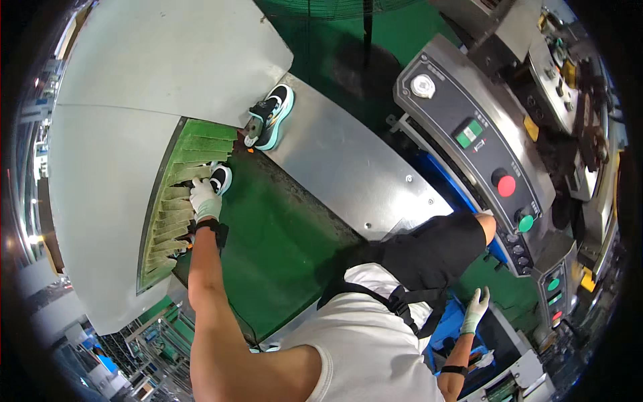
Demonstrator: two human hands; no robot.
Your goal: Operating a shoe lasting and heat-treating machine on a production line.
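Note:
My left hand [204,199], in a white glove, reaches to the strip-curtained opening of a large pale machine housing. Its fingers close on the side of a black and white shoe [221,179], part of which is hidden behind the green strips [175,208]. A second shoe [273,115], black with a white and turquoise sole, lies on its side on the metal ledge [335,147] farther off. On the right, my right hand [475,312], also gloved, hangs beside my body near a blue crate [450,328]. Its fingers are apart and hold nothing.
A slanted control panel [479,144] with red and green buttons stands to my right, with a smaller button box [554,295] below it. The pale housing [100,174] fills the left side. Between housing and ledge runs a green surface [268,234].

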